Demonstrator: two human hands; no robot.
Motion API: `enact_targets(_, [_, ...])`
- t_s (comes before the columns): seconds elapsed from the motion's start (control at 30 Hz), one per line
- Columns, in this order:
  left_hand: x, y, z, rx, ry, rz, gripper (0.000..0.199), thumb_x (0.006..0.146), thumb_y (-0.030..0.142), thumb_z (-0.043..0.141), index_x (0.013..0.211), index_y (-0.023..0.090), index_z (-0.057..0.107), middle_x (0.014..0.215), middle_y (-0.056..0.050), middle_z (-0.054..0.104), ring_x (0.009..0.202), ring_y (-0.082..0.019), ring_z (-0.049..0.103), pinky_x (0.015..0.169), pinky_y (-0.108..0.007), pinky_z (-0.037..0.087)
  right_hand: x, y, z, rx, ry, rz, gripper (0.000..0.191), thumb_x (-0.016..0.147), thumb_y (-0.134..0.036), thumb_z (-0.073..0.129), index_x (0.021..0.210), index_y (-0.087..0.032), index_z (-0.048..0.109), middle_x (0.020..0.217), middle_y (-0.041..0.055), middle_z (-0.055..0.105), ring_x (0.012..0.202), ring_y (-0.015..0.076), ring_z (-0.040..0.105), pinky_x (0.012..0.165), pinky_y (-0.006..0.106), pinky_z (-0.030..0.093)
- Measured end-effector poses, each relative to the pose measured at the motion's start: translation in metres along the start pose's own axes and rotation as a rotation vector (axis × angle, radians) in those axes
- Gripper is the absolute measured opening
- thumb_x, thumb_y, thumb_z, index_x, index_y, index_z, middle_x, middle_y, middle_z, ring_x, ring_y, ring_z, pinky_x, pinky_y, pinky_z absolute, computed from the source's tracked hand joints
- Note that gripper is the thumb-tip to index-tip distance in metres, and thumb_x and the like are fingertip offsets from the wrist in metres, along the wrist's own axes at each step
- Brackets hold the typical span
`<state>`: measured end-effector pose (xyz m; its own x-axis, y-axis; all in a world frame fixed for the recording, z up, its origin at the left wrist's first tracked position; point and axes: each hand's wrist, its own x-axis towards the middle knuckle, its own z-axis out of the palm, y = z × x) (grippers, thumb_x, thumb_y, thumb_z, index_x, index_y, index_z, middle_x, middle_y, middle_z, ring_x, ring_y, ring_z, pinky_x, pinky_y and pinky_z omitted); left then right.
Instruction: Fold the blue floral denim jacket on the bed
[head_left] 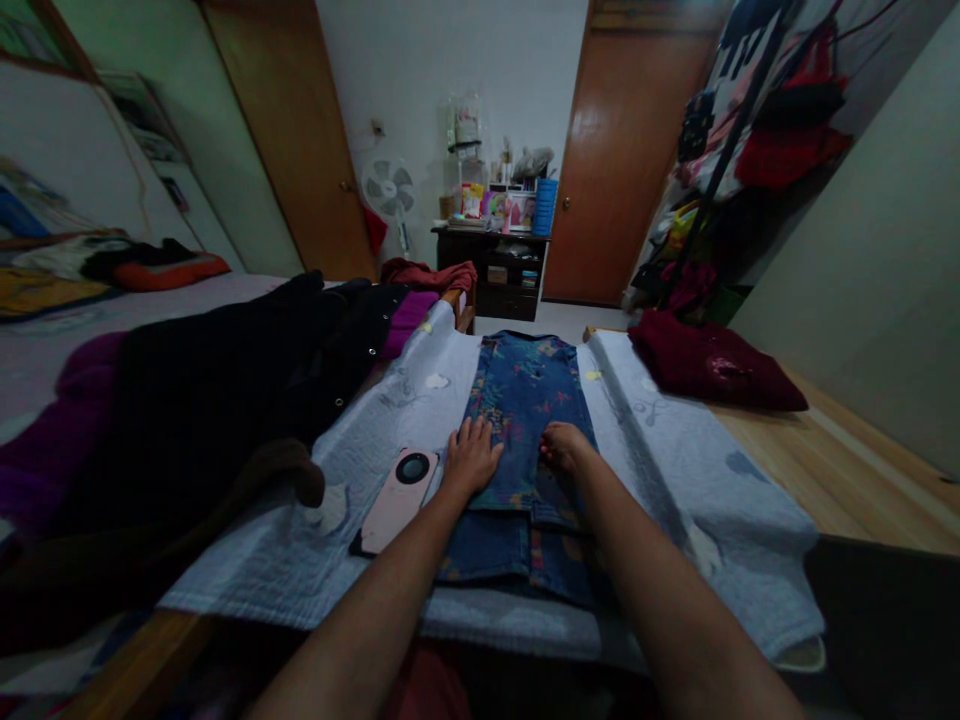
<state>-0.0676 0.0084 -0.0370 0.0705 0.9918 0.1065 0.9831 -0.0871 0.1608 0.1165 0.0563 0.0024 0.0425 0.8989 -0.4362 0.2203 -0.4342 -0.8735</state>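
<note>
A dark blue denim garment (pixel 517 400) with a coloured floral pattern lies folded on the grey-white quilted cloth (pixel 645 430) in front of me. My left hand (pixel 472 455) rests flat on the garment's left edge, fingers spread. On its right side, my right hand (pixel 564 447) has its fingers curled in against the fabric; whether cloth is pinched in them is hidden. Beside my left forearm lies a pink phone (pixel 397 500) with a round black camera module. Lower down, the garment's layers (pixel 484 545) overlap near the front edge of the quilted cloth.
A black and purple jacket (pixel 247 350) covers the bed at left. A folded maroon cloth (pixel 712 360) lies at right on the wooden surface (pixel 847 450). Farther back stand a dark cabinet (pixel 491 270), a fan (pixel 388 188) and hanging clothes (pixel 795 130).
</note>
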Motion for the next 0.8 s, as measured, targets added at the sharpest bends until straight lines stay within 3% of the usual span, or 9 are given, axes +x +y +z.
enact_targets(0.07, [0.000, 0.000, 0.001, -0.003, 0.009, 0.001, 0.061, 0.097, 0.051, 0.027, 0.150, 0.021, 0.036, 0.159, -0.007, 0.029, 0.147, -0.030, 0.019, 0.117, -0.052, 0.021, 0.001, -0.005, -0.001, -0.034, -0.001, 0.027, 0.026, 0.092, -0.036, 0.061, 0.100, -0.011, 0.064, 0.085, 0.0060, 0.067, 0.068, 0.0133, 0.063, 0.062, 0.026, 0.052])
enact_targets(0.13, [0.000, -0.001, 0.002, -0.005, 0.014, 0.002, 0.061, 0.097, 0.051, 0.027, 0.150, 0.020, 0.035, 0.159, -0.007, 0.028, 0.147, -0.029, 0.019, 0.117, -0.052, 0.022, 0.003, -0.010, -0.001, -0.065, 0.010, 0.014, 0.025, 0.090, -0.036, 0.061, 0.082, -0.012, 0.062, 0.057, -0.0010, 0.058, 0.045, 0.0081, 0.050, 0.044, 0.019, 0.040])
enact_targets(0.2, [0.000, -0.001, 0.003, -0.006, 0.012, 0.001, 0.061, 0.097, 0.052, 0.028, 0.150, 0.021, 0.035, 0.159, -0.007, 0.029, 0.147, -0.029, 0.019, 0.117, -0.052, 0.022, 0.006, -0.015, 0.000, -0.098, 0.021, -0.005, 0.026, 0.088, -0.036, 0.062, 0.074, -0.014, 0.060, 0.047, -0.0045, 0.051, 0.037, 0.0069, 0.043, 0.039, 0.018, 0.032])
enact_targets(0.43, [0.000, 0.000, 0.000, -0.002, 0.009, 0.000, 0.060, 0.097, 0.051, 0.029, 0.149, 0.022, 0.036, 0.159, -0.007, 0.030, 0.147, -0.029, 0.019, 0.117, -0.052, 0.021, 0.013, -0.021, 0.012, -0.222, 0.002, -0.089, 0.004, 0.079, -0.016, 0.062, 0.075, -0.015, 0.064, 0.045, -0.0058, 0.051, 0.038, 0.0084, 0.046, 0.043, 0.019, 0.035])
enact_targets(0.67, [0.000, 0.000, -0.002, 0.002, 0.019, 0.006, 0.059, 0.097, 0.049, 0.032, 0.148, 0.020, 0.037, 0.158, -0.008, 0.030, 0.147, -0.029, 0.021, 0.116, -0.052, 0.024, 0.028, -0.025, 0.015, -0.363, 0.012, -0.202, 0.016, 0.082, -0.029, 0.066, 0.078, -0.013, 0.064, 0.053, -0.0033, 0.055, 0.044, 0.0090, 0.050, 0.046, 0.019, 0.039])
enact_targets(0.8, [-0.001, 0.000, 0.000, 0.018, 0.048, 0.014, 0.059, 0.097, 0.048, 0.033, 0.147, 0.018, 0.039, 0.159, -0.012, 0.028, 0.148, -0.028, 0.019, 0.116, -0.051, 0.025, 0.032, -0.027, 0.019, -0.442, -0.029, -0.270, 0.010, 0.082, -0.024, 0.065, 0.084, -0.014, 0.065, 0.061, -0.0022, 0.060, 0.050, 0.0095, 0.055, 0.051, 0.018, 0.043])
